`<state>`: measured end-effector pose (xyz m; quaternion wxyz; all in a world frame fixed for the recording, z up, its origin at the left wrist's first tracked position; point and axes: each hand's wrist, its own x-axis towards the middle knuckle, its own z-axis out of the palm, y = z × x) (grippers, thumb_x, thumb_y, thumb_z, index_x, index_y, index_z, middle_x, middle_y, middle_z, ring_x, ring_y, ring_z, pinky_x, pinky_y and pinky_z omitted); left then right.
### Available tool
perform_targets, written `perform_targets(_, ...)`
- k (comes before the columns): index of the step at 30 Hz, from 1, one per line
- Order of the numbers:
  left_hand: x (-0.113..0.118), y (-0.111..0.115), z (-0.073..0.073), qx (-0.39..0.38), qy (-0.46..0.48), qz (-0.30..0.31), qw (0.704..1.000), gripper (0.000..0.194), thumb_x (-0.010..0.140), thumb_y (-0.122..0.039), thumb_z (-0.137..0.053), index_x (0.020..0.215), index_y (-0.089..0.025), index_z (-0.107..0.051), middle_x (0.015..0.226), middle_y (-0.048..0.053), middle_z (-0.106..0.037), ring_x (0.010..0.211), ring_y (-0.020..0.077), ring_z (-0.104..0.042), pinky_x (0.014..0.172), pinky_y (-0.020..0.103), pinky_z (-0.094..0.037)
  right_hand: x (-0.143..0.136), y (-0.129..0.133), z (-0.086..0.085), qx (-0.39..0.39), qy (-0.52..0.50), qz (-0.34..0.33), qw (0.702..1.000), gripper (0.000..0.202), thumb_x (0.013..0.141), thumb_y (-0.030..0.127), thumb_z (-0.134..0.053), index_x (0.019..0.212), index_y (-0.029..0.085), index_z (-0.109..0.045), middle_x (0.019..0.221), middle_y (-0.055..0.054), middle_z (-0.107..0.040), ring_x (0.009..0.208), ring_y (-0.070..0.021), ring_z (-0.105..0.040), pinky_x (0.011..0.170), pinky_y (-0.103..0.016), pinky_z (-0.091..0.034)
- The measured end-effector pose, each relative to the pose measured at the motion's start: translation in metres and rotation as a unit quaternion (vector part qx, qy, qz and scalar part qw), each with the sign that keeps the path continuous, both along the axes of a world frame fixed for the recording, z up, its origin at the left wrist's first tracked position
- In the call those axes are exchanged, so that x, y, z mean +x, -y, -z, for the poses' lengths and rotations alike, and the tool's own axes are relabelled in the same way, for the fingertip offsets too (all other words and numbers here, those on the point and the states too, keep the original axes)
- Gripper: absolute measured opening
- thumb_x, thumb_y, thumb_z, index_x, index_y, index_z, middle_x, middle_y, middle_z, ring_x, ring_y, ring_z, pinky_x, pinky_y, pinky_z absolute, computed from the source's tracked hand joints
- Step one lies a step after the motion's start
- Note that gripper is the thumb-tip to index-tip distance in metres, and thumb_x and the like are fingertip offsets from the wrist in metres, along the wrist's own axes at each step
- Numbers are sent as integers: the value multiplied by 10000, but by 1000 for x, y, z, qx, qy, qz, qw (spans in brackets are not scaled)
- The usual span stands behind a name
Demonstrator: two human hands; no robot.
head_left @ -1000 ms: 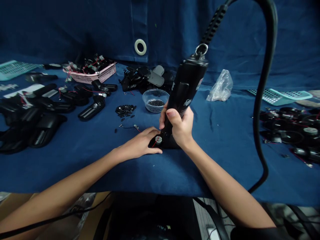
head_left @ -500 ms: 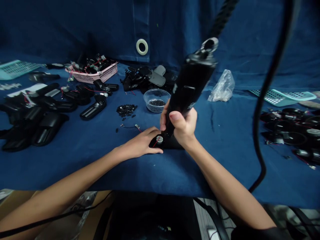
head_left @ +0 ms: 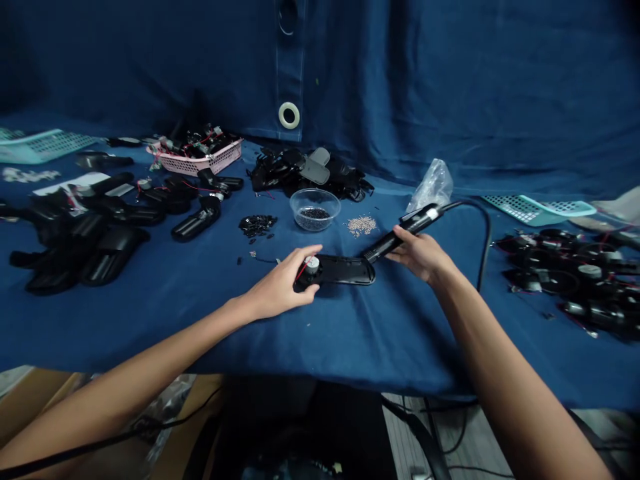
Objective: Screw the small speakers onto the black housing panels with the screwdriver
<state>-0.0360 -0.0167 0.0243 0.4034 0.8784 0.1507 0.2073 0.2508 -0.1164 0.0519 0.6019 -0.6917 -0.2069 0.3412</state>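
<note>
My left hand point(head_left: 287, 285) grips one end of a long black plastic housing point(head_left: 347, 270) above the blue cloth. A small round silver motor point(head_left: 312, 264) with a red wire sits in the housing between my thumb and fingers. My right hand point(head_left: 417, 255) is closed around a black electric screwdriver point(head_left: 407, 230). The screwdriver lies tilted, its front end down and left near the housing's right end; whether they touch I cannot tell. Beyond the housing stand a clear bowl point(head_left: 299, 212) of small dark screws, a heap of small silver screws point(head_left: 362, 225) and a heap of small black parts point(head_left: 257, 225).
Black housings with wires point(head_left: 120, 250) lie at left, near a pink basket point(head_left: 220, 159) of parts. More black parts point(head_left: 285, 170) are piled at the back. A plastic bag point(head_left: 434, 183), a teal basket point(head_left: 555, 208) and fan-like black assemblies point(head_left: 590, 273) are at right. The screwdriver's cable loops rightward.
The screwdriver has swung from upright over the housing to low and tilted at its right, with my right hand. The housing's far end and the silver screws now show. My left hand keeps its hold.
</note>
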Motion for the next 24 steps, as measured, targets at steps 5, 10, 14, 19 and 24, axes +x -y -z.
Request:
perform_targets(5,0,9,-15,-113,133,-87,981,416,852,-298,-592,1243,-209,-484,1237,57,-588,1142,193,-557,990,318,-437,9,15,20,-165,111,-41,979,322,817,382,-677,657,126,-564,571,-86,-611,499,-155,-584,527,-281,-506)
perform_targets(10,7,20,-26,-259,152,-144,943,367,908,-429,-490,1148,-169,-589,1002,64,-635,841,153,-609,663,237,-472,-33,28,-5,-132,259,-42,956,281,802,422,-676,747,151,-628,595,-49,-601,673,-189,-623,689,-290,-483)
perform_targets(14,11,29,-31,-407,149,-134,891,338,899,-449,-502,1083,-168,-537,859,29,-582,691,116,-593,558,210,-409,-92,46,-33,104,334,-255,901,403,871,467,-575,1192,225,-602,1110,-43,-653,1024,-185,-608,885,-282,-460)
perform_targets(19,11,34,-33,-422,111,-106,893,323,842,-340,-584,1090,-151,-499,825,30,-573,688,120,-590,556,213,-394,-115,50,-36,100,383,-229,889,231,896,384,-571,981,190,-663,843,15,-635,763,-109,-557,720,-213,-412)
perform_targets(24,12,28,-29,-410,91,-99,902,300,834,-304,-561,1073,-135,-494,837,41,-568,682,128,-600,570,227,-400,-105,46,-28,91,358,-234,899,304,896,423,-556,783,145,-605,686,21,-501,650,-91,-433,613,-218,-343)
